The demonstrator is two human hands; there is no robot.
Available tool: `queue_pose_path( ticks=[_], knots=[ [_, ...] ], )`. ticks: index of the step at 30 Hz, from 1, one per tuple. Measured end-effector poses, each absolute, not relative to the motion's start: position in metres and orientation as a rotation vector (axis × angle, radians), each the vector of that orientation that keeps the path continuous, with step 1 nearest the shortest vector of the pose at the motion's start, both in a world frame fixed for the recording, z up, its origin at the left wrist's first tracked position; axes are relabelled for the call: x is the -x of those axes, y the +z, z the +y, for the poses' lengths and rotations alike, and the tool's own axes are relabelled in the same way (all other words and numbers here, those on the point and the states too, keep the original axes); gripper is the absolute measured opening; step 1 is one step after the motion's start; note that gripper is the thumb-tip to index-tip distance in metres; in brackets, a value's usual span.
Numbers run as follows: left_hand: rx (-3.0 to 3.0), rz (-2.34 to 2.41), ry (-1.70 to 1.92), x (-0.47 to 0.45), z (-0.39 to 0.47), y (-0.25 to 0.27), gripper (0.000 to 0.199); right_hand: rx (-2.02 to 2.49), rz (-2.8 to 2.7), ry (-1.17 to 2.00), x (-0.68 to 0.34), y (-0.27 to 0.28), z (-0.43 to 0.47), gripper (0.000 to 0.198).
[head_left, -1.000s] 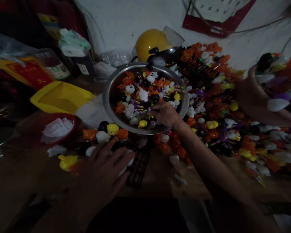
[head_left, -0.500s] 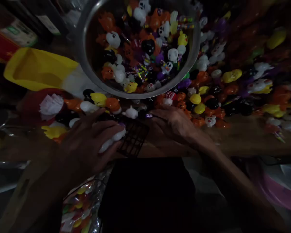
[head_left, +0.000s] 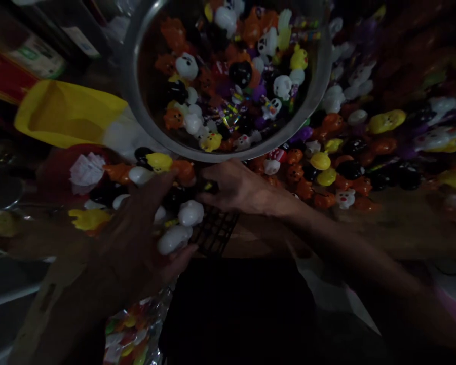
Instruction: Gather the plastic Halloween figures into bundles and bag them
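Observation:
My left hand (head_left: 133, 243) is at the table's edge with thumb and fingers apart, curved around a small group of toys. Nearest its thumb lies a white plastic toy (head_left: 174, 240). A rounder white toy (head_left: 191, 213) sits just beyond, over the corner of a black grid tray (head_left: 216, 230). My right hand (head_left: 239, 188) is closed, its fingertips around a small dark toy (head_left: 208, 186) with a yellow-green part; most of it is hidden. An orange toy (head_left: 183, 172) lies between the hands, below the metal basin.
A large metal basin (head_left: 175, 147) full of small figure toys stands ahead. Many more toys (head_left: 327, 172) lie heaped to the right. At left are a yellow scoop (head_left: 70, 114) and crumpled white paper (head_left: 86, 174). A clear bag of toys (head_left: 131, 334) is below the table edge.
My right hand has moved left, toward my left hand. My left hand's fingers have spread, uncovering the white toys beside its thumb. The view has shifted slightly.

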State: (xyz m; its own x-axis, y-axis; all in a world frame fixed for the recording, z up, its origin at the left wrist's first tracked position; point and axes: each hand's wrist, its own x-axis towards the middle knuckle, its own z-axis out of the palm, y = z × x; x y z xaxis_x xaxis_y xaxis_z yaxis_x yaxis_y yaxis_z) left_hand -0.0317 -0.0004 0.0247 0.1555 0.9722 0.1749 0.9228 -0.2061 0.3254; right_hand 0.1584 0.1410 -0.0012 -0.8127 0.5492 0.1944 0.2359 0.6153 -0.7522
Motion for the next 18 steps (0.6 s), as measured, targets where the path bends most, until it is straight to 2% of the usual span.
queue_pose_path(
  ticks=[2, 4, 8, 14, 16, 18],
  knots=[
    [-2.239, 1.805, 0.642, 0.032, -0.004, 0.028, 0.090, 0.632, -2.295, 1.220, -0.156, -0.015, 0.140, 0.010],
    [-2.157, 1.796, 0.756, 0.034, -0.006, 0.032, 0.076, 0.655, -2.186, 1.285, -0.156, -0.028, 0.135, 0.013],
    [-1.942, 1.937, 1.007, 0.041, -0.009, 0.041, 0.049, 0.566, -2.184, 1.027, -0.156, -0.043, 0.124, 0.021],
    [-1.705, 1.925, 1.589, 0.052, -0.006, 0.052, 0.034, 0.493, -2.198, 0.718, -0.153, -0.051, 0.118, 0.028],
    [-1.661, 1.813, 1.600, 0.058, -0.003, 0.056, 0.029, 0.485, -2.188, 0.692, -0.151, -0.054, 0.118, 0.030],
    [-1.779, 1.742, 1.379, 0.063, 0.001, 0.063, 0.028, 0.475, -2.165, 0.682, -0.148, -0.058, 0.118, 0.031]
  ],
)
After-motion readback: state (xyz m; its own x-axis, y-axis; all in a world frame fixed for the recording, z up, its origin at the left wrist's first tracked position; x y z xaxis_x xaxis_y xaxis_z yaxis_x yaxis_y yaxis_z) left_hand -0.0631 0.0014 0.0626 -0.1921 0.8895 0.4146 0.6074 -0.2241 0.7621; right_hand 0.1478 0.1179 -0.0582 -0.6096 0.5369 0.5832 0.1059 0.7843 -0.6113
